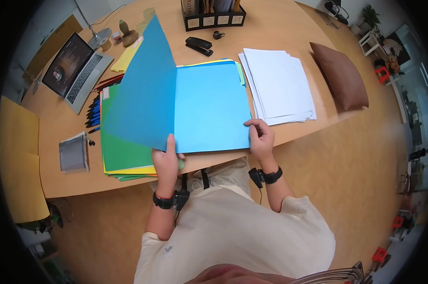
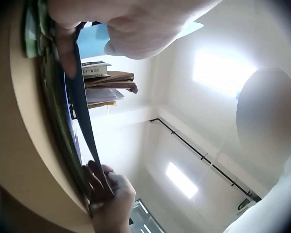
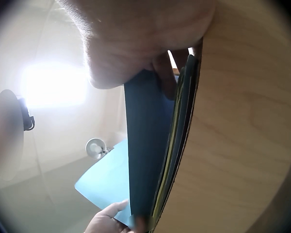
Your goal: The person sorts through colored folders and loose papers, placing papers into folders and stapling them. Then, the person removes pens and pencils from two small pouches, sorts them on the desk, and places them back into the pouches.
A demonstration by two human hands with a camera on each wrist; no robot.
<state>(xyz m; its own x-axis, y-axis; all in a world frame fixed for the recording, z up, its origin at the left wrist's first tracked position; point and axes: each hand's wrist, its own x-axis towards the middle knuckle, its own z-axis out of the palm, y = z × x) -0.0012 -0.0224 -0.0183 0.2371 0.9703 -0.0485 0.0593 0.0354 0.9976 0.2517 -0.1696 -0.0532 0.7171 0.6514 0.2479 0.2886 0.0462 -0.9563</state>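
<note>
A blue folder (image 1: 211, 111) lies spread at the table's front edge, its left cover (image 1: 145, 90) standing up at a slant. My left hand (image 1: 165, 165) grips the folder's bottom edge by the fold, thumb on top and fingers beneath. At the lower right corner, my right hand (image 1: 262, 138) pinches the folder between thumb and curled fingers. In the right wrist view, the folder's near edge (image 3: 148, 145) is lifted off a stack of other folders (image 3: 170, 150). Green and yellow folders (image 1: 129, 154) show under the raised cover.
White papers (image 1: 278, 87) lie right of the folder, with a brown cushion (image 1: 341, 78) beyond. Behind are a black stapler (image 1: 199, 46) and a desk organizer (image 1: 214, 20). A laptop (image 1: 77, 71), blue pens (image 1: 94, 113) and a grey pouch (image 1: 73, 152) occupy the left side.
</note>
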